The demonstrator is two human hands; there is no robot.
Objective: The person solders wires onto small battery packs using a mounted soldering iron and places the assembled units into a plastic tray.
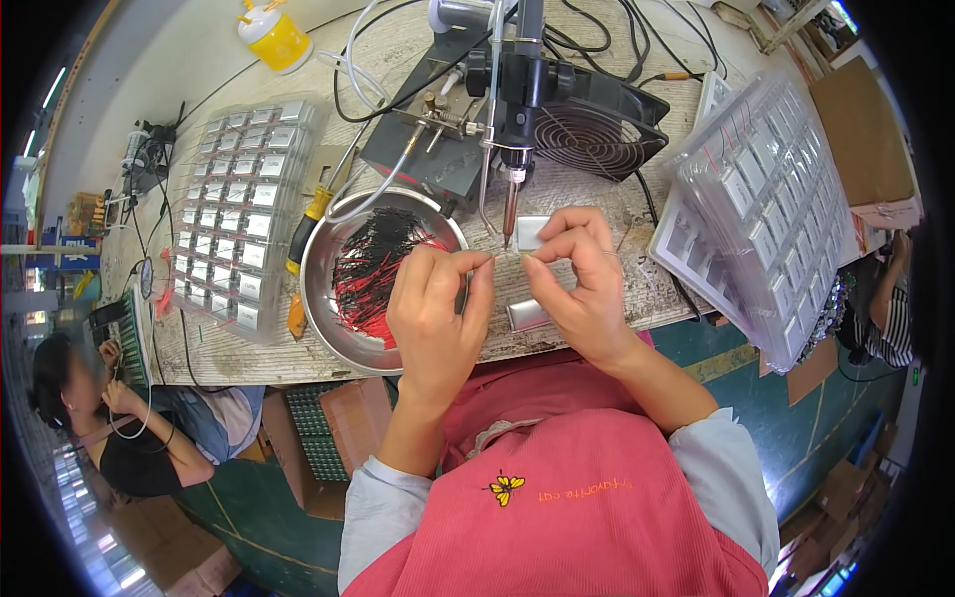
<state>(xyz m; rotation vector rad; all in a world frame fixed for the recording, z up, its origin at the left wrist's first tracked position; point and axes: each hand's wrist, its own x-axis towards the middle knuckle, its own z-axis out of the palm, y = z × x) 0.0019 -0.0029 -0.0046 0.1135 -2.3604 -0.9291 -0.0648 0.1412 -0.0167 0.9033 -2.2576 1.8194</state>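
Observation:
Below the tip of a mounted soldering iron (511,204), my two hands are close together. My left hand (438,313) is closed in a pinch; what sits between its fingertips is too small to make out, perhaps a thin wire. My right hand (585,284) is closed too, thumb and forefinger at the edge of a flat silver battery cell (532,232), partly covering it. A second silver cell (528,315) lies on the worn bench beside my right hand. Left of my hands, a round metal bowl (318,328) holds many short red and black wires (383,264).
Clear plastic trays of silver cells stand at left (239,199) and tilted at right (786,199). Behind the iron are a black fan (597,134), cables and a yellow-white bottle (276,42). A screwdriver (308,224) rests by the bowl. Another person (129,418) sits far left.

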